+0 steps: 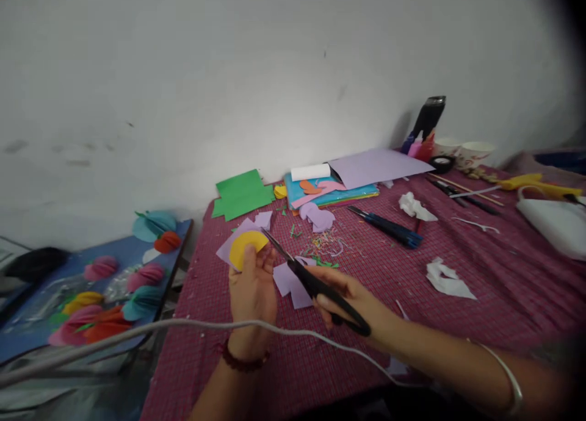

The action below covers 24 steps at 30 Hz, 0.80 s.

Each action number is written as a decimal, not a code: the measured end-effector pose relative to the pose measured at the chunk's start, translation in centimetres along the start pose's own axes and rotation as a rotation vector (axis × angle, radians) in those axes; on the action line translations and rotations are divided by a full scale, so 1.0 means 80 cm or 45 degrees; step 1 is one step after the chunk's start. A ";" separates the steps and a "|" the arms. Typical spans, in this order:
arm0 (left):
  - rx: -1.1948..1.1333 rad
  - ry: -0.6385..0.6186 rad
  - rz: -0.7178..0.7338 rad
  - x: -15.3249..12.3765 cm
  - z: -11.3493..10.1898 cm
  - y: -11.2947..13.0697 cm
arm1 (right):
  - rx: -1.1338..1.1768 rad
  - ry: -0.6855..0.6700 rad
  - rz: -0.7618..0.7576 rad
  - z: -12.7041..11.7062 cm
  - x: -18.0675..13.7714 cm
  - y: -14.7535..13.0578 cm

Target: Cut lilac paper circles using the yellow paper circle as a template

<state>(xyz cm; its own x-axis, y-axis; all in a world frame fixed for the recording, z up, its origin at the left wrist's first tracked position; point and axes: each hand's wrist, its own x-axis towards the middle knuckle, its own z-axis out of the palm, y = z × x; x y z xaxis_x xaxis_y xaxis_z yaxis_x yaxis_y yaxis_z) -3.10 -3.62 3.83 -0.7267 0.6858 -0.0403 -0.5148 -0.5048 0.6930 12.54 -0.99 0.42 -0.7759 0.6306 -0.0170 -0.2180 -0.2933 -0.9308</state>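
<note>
My left hand [254,284] pinches a yellow paper disc [242,248] laid over a sheet of purple paper [224,251], thumb on top and fingers behind. In my right hand [341,293] is a pair of black-handled scissors [315,284], the blades pointing up and left toward the right edge of the papers. The blades look nearly closed; whether they touch the paper I cannot tell. Purple offcuts [300,293] lie on the cloth beneath the scissors. Cut purple shapes [317,217] rest a little farther back.
Green paper [245,194] lies at the back left, beside a blue paper pack [354,195]. A box cutter [389,227], crumpled tissues [448,279] and a glue gun [540,186] are to the right. A white cable [293,332] crosses in front. Paper fruit shapes [146,277] sit on a blue table.
</note>
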 end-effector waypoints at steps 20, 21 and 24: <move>-0.097 0.089 -0.053 0.006 0.001 0.013 | 0.117 -0.009 -0.056 0.020 0.032 0.029; -0.091 0.088 -0.055 0.006 0.001 0.013 | 0.117 -0.013 -0.058 0.019 0.033 0.030; -0.077 0.066 -0.067 0.005 0.003 0.013 | 0.114 -0.002 -0.070 0.019 0.033 0.032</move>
<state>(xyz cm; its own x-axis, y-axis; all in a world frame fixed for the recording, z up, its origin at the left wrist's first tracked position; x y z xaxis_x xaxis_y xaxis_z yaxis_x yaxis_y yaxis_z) -3.80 -3.77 4.67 -0.7197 0.6849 -0.1139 -0.5783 -0.5006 0.6442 9.01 -1.16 -1.43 -0.7621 0.6466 0.0340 -0.3125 -0.3214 -0.8939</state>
